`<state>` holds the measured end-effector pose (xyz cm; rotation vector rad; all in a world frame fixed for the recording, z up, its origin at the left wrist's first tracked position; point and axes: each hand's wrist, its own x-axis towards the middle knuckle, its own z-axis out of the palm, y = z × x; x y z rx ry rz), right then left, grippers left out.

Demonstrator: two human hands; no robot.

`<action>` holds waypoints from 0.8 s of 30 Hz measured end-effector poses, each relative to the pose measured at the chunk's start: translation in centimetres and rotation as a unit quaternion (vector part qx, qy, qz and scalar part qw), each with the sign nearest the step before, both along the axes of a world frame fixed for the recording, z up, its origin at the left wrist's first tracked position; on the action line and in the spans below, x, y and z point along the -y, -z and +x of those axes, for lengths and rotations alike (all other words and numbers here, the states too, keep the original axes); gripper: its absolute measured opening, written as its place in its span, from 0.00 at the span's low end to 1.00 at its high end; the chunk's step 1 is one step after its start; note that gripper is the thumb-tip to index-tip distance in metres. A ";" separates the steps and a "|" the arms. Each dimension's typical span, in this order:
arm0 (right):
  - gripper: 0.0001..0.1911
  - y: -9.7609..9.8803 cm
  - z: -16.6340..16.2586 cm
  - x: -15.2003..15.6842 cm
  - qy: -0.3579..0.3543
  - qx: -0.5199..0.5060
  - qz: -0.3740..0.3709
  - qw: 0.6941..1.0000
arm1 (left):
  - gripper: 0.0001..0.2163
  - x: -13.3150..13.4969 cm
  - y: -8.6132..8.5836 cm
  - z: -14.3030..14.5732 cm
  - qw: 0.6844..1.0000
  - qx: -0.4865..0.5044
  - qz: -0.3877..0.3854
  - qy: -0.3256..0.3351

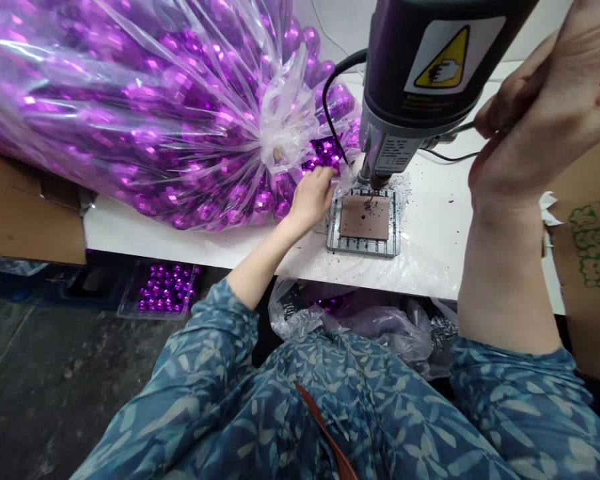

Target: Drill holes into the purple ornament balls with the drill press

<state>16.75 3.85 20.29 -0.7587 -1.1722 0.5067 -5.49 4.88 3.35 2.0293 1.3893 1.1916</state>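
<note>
A small bench drill (pixel 420 73) stands on the white table (pixel 180 240), its bit above a brown board (pixel 365 217) on the metal base plate (pixel 363 248). My left hand (pixel 311 197) reaches into the mouth of a big clear bag of purple faceted balls (pixel 145 113), fingers curled among the balls; what they hold is hidden. My right hand (pixel 540 107) is raised beside the drill head, fingers closed round its thin feed lever (pixel 460 128).
Cardboard boxes sit at the left (pixel 25 213) and right (pixel 590 267). A tray of purple balls (pixel 163 288) lies on the floor under the table. A clear bag (pixel 380 327) rests in my lap. Drill dust speckles the table by the base.
</note>
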 end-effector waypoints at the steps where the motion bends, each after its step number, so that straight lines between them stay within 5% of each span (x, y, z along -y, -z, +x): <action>1: 0.48 -0.1 -0.1 0.1 0.007 0.006 -0.001 1.000 | 0.09 -2.7 0.4 -0.2 0.999 -0.020 -0.011 -0.035; 3: 0.47 -0.2 -0.2 0.4 0.018 0.009 0.007 1.000 | 0.12 -6.3 1.6 -0.4 0.991 -0.076 -0.072 -0.080; 6: 0.46 -0.3 -0.3 0.8 0.023 0.013 0.012 1.000 | 0.14 -7.3 2.4 -0.7 0.991 -0.062 -0.095 -0.070; 12: 0.46 -0.1 -0.1 0.6 0.014 0.012 0.012 1.000 | 0.26 -2.4 1.6 -2.1 0.967 0.215 -0.132 0.043; 18: 0.45 0.0 0.1 0.4 0.014 0.008 0.014 1.000 | 0.28 0.8 1.4 -2.0 0.865 0.356 -0.315 0.160; 21: 0.45 -0.1 0.3 0.8 0.016 0.035 -0.009 0.999 | 0.24 1.9 1.5 -0.7 0.832 0.418 -0.345 0.120; 24: 0.45 -0.2 0.4 1.1 0.021 0.052 -0.023 0.998 | 0.23 2.5 2.3 0.9 0.845 0.435 -0.307 0.050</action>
